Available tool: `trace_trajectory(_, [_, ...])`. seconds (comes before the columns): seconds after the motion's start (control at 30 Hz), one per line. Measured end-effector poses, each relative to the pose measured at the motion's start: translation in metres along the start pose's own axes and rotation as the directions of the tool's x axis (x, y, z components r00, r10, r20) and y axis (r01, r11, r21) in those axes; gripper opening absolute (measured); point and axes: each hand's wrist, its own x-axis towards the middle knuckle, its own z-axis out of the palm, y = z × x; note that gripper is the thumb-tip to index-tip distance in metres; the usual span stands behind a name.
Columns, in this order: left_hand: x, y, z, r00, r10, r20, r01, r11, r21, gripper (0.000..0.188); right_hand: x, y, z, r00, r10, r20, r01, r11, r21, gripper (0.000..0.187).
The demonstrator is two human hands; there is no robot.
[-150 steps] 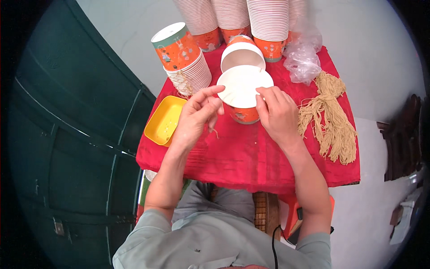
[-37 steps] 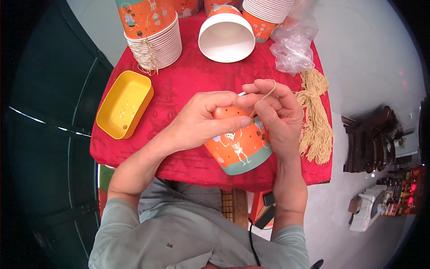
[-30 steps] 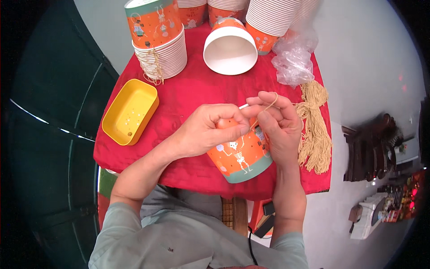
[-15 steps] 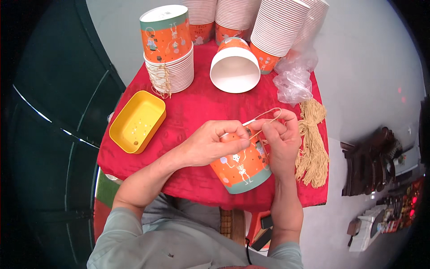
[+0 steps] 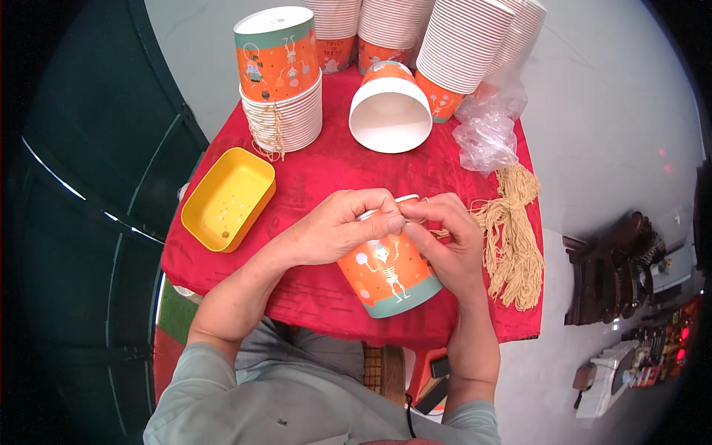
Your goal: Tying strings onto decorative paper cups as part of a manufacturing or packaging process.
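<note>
An orange paper bucket (image 5: pixel 389 278) with a green base band and a skeleton print stands tilted at the table's near edge. My left hand (image 5: pixel 356 222) is closed over its rim, thumb and fingers pinched on a thin piece of twine at the side. Right against those fingertips, my right hand (image 5: pixel 452 245) pinches the same twine. Only short bits of the twine (image 5: pixel 441 233) show; the rest is hidden by my fingers. To the right lies a bundle of tan twine (image 5: pixel 512 237), spread loose at its lower end.
A yellow tray (image 5: pixel 248 200) with small bits in it sits at the left of the red cloth (image 5: pixel 311 174). Behind are a bucket stack with twine on it (image 5: pixel 282 115), a bucket on its side (image 5: pixel 389 119), taller stacks (image 5: pixel 463 44) and a crumpled plastic bag (image 5: pixel 486 133).
My right hand has moved left and down to meet my left fingertips. The twine loop that stood up between the hands has been drawn in. The bucket has shifted slightly left.
</note>
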Motion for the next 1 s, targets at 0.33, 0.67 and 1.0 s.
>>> trace_trajectory(0.33, [-0.002,0.007,-0.002,1.000,0.030,0.002,-0.030,0.998,0.053,0.023,-0.009,0.018,0.008,0.988,0.138,-0.073,-0.111,0.950,0.292,0.008])
trace_trajectory(0.67, [-0.011,0.026,-0.014,0.990,0.007,-0.140,-0.016,0.998,-0.062,0.073,0.003,0.027,0.018,0.960,0.097,-0.263,-0.042,0.977,0.209,0.007])
trace_trajectory(1.0, [0.008,-0.013,0.008,0.840,0.413,-0.352,-0.147,0.798,0.584,0.023,0.006,0.024,0.039,0.910,-0.153,-0.384,0.091,0.980,-0.175,0.019])
